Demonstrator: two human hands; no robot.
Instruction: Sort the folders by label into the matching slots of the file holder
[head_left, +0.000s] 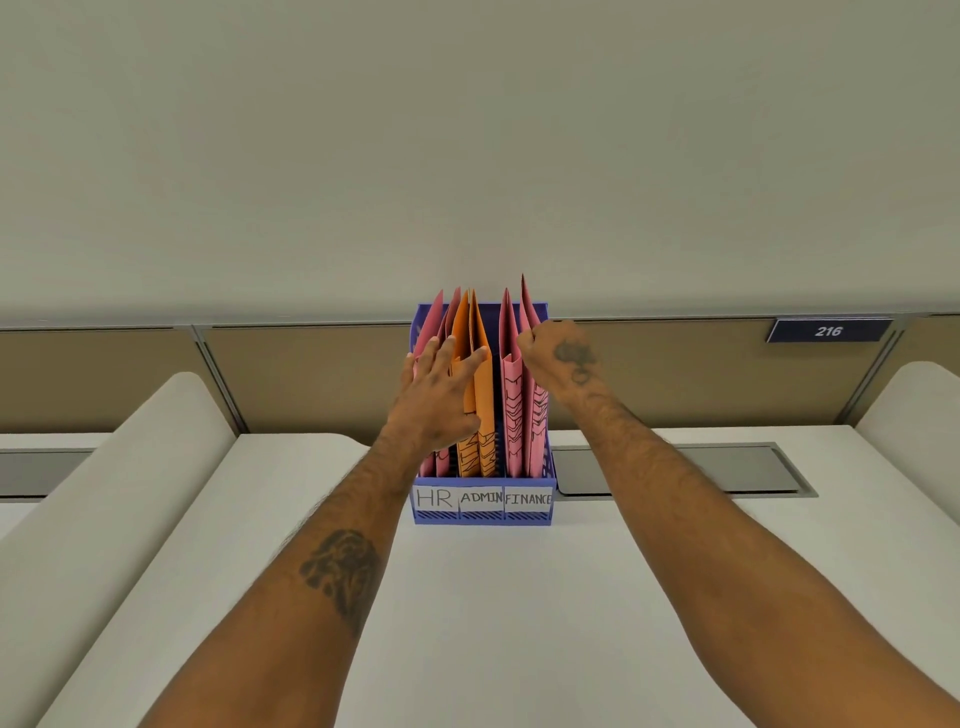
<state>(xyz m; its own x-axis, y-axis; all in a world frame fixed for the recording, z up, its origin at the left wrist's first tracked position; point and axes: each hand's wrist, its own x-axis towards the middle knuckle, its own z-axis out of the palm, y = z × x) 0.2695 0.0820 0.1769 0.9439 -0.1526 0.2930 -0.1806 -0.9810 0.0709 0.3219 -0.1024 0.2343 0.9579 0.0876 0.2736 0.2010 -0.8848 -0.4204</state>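
Note:
A blue file holder (483, 514) stands on the white desk, its three front slots labelled HR, ADMIN and FINANCE. Pink folders (431, 322) fill the HR slot, orange folders (480, 395) the ADMIN slot, and more pink folders (511, 395) the FINANCE slot. My left hand (441, 389) lies flat with fingers spread against the HR and orange folders. The fingers of my right hand (558, 348) are curled around the top edge of the rightmost pink folder (529, 306) in the FINANCE slot.
The holder stands against a tan partition with a "216" sign (828, 331) at the right. A grey cable hatch (675, 470) is set in the desk behind it. Rounded white dividers (119, 493) flank the desk on both sides.

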